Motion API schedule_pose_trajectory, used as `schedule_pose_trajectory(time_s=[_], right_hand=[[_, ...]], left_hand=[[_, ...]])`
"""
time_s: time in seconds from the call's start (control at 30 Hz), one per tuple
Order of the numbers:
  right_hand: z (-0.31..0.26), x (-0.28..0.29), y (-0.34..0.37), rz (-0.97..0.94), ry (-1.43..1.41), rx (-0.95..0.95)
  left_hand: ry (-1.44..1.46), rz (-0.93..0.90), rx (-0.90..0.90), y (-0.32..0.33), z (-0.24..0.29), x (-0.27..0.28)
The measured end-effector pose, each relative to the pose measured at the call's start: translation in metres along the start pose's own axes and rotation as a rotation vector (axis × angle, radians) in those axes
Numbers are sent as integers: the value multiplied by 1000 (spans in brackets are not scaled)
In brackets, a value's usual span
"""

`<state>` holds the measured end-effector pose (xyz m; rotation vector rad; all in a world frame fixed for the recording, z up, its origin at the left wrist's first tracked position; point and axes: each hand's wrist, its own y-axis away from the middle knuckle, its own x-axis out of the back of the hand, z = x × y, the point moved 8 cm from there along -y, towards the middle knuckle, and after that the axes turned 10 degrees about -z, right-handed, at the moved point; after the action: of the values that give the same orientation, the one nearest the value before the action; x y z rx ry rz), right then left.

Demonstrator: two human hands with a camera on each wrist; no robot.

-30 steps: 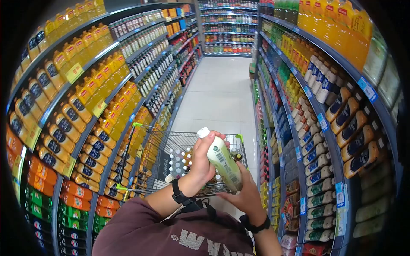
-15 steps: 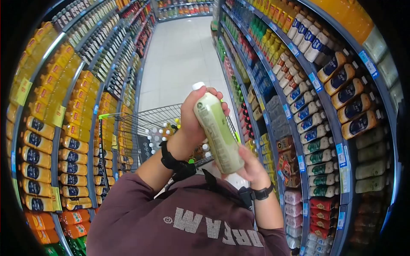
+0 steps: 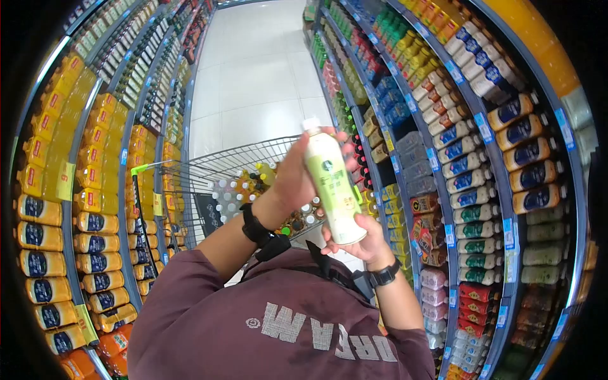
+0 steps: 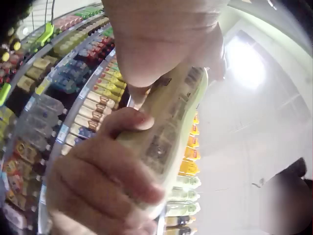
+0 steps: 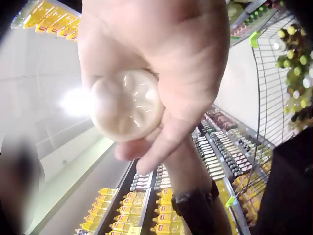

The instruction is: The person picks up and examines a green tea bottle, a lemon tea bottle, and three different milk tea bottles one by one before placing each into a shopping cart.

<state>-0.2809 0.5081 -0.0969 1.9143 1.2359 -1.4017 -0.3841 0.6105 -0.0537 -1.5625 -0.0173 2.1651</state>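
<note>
A bottle (image 3: 334, 190) with a white cap and a pale green label is tilted in front of the chest, its printed front turned up. My left hand (image 3: 292, 182) grips it around the upper part, fingertips showing past its far side. Lower down, my right hand (image 3: 366, 242) holds the bottom end, thumb on the label. The left wrist view shows the bottle's side (image 4: 168, 122) with small printing and the right hand's fingers (image 4: 112, 166) curled on it. In the right wrist view the bottle's ridged round base (image 5: 129, 105) sits against the palm.
A wire shopping cart (image 3: 190, 183) with green corner pieces stands just ahead, several bottles (image 3: 237, 190) with white and yellow caps inside it. Shelves of yellow juice bottles (image 3: 95, 183) line the left; shelves of mixed drinks (image 3: 468, 190) line the right. Pale tiled floor (image 3: 253, 69) runs ahead.
The bottle has turned from its small-print side to its label front. My right hand has shifted round to its bottom end, and the head view has tilted down.
</note>
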Motion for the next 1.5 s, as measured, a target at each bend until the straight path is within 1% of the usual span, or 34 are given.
schedule_pose_trajectory(time_s=[0.03, 0.1, 0.13, 0.17, 0.2, 0.23, 0.27, 0.3, 0.37, 0.4, 0.43, 0.47, 0.5, 0.53, 0.57, 0.6, 0.63, 0.67, 0.7, 0.73, 0.77, 0.8, 0.9, 0.93, 0.97, 1.0, 1.03, 1.1, 1.13, 1.2, 1.27, 1.33, 1.43, 1.5], right_hand=[[1, 0, -6, -4, -8, -19], [-11, 23, -7, 322, 391, 50], [-13, 33, -10, 377, 513, 76], [-10, 46, -10, 418, 558, 37], [0, 62, -6, 444, 639, -91], [8, 84, 2, 468, 727, -213], [14, 115, 18, 447, 1045, -383], [17, 123, 33, 555, 1201, -501], [15, 154, 81, 749, 1471, -663], [18, 181, 117, 831, 1422, -528], [24, 208, 157, 908, 1373, -395], [29, 223, 195, 1041, 1276, -377], [35, 233, 231, 1170, 1183, -354], [53, 243, 268, 1254, 1038, -377], [76, 253, 310, 1332, 892, -396], [101, 270, 361, 1421, 951, -465], [131, 286, 412, 1507, 1008, -536], [173, 297, 457, 1500, 893, -582], [202, 303, 481, 1490, 776, -626], [207, 264, 452, 1445, 756, -593], [210, 224, 423, 1402, 737, -561], [210, 225, 424, 1403, 741, -566], [252, 259, 471, 1437, 452, -651], [268, 271, 486, 1445, 352, -671], [281, 274, 492, 1451, 247, -690], [258, 258, 463, 1494, 316, -782], [229, 235, 423, 1570, 394, -439], [212, 252, 411, 1491, 497, -386], [203, 250, 400, 1497, 494, -384], [177, 239, 380, 1611, 557, -444], [170, 237, 368, 1613, 562, -429], [171, 239, 368, 1611, 568, -419], [184, 236, 366, 1584, 571, -485], [197, 225, 367, 1582, 636, -537]], left_hand=[[31, -22, 85, 4, -8, 6], [-405, -104, 411, 31, -31, 29], [-438, -38, 457, 43, -38, 43], [-464, 29, 514, 57, -48, 58], [-371, 67, 555, 63, -55, 86], [-425, 147, 519, 67, -44, 95], [-491, 250, 533, 75, -36, 124], [-550, 354, 551, 89, -28, 163], [-900, 496, 599, 117, 23, 237], [-1074, 514, 686, 135, 50, 284], [-1487, 713, 700, 158, 95, 316], [-1698, 716, 711, 172, 129, 311], [-1880, 625, 680, 197, 150, 352], [-1664, 548, 839, 209, 160, 337], [-1623, 653, 1036, 242, 173, 378], [-1582, 815, 1097, 272, 186, 404], [-1576, 818, 1099, 281, 197, 402], [-1600, 647, 1250, 287, 198, 395], [-1614, 467, 1396, 292, 194, 389], [-1608, 469, 1399, 296, 195, 387], [-1644, 487, 1459, 300, 196, 387], [-1680, 506, 1515, 303, 198, 388], [-1786, 565, 1512, 302, 197, 402], [-1860, 570, 1460, 302, 196, 412], [-1864, 564, 1460, 299, 196, 413], [-1858, 616, 1428, 295, 196, 413], [-1849, 667, 1398, 291, 196, 412], [-1855, 633, 1447, 291, 191, 419], [-1826, 647, 1431, 298, 189, 432], [-1803, 655, 1410, 309, 193, 457], [-1725, 628, 1442, 325, 192, 473], [-1711, 599, 1413, 330, 198, 471], [-1637, 576, 1385, 334, 203, 473], [-1788, 506, 1373, 327, 195, 468]])
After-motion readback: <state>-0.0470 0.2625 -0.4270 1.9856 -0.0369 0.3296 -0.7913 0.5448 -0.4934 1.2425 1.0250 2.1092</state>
